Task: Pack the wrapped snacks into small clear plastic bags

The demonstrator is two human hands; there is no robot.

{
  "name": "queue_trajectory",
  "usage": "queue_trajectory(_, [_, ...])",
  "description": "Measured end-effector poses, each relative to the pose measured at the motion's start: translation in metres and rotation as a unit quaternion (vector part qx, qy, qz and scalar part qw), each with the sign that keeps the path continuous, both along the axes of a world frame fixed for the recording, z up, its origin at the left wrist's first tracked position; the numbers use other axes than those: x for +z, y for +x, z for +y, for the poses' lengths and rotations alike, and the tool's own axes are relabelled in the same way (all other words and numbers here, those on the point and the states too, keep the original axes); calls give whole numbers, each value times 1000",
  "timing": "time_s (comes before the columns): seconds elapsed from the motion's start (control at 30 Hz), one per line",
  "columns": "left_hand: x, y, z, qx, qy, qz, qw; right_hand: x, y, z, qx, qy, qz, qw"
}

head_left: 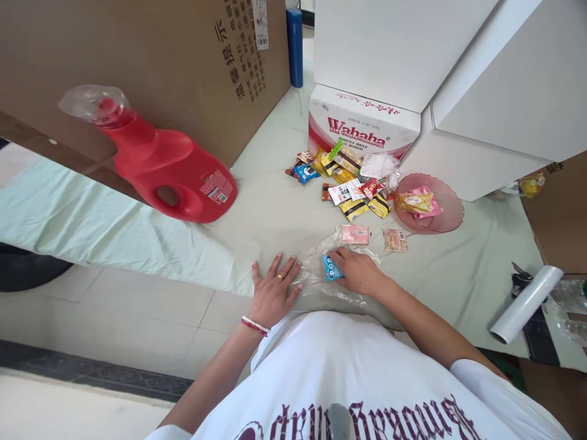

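My left hand point(273, 294) lies flat on the cloth-covered table with its fingers spread, at the left edge of a thin clear plastic sheet or bag point(313, 282). The fingers of my right hand point(361, 272) close on a small blue snack packet point(329, 267), which is over the plastic. A pink packet point(353, 234) rests at the plastic's far edge. Just right of it, a small clear-wrapped packet point(395, 240) lies on the cloth. Beyond them is a pile of assorted snack packets point(353, 209), beside a pink translucent bowl point(452, 214) with a few packets inside.
A big red jug point(183, 159) stands at the left, before a large brown carton point(151, 55). Behind the snacks sit a Wahaha box point(362, 125) and white boxes point(389, 49). A blue cylinder point(295, 49) is at the back; a plastic-film roll point(526, 304) lies at the right edge.
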State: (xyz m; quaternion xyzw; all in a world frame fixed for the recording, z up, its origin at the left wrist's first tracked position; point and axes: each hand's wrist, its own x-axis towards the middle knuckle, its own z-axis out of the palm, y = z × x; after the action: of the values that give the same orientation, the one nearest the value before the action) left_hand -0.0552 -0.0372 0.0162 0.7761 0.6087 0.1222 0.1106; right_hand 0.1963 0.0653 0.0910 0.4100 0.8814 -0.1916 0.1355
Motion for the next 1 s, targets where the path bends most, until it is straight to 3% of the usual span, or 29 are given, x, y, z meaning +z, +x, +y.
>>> queue_trajectory(0.5, [-14,-3,-3,18,18,-6,1000,1,-25,4,-14,11,-20,1000])
queue_trajectory(0.63, [-14,-5,-12,42,112,-3,993,-5,-26,-1,-35,-2,-20,999])
queue_trajectory(0.7, [-12,-8,-16,5,176,0,984,-3,-14,-7,-43,-10,16,999])
queue_trajectory(0.77, [-7,-12,-17,-85,187,-7,979,2,7,-16,-57,-15,80,995])
queue_trajectory(0.87, [0,-21,-9,-211,98,-45,972,2,45,-37,-51,-35,194,979])
queue_trajectory(1.0, [4,-34,8,-235,0,-56,970,-23,79,-70,-36,-30,241,969])
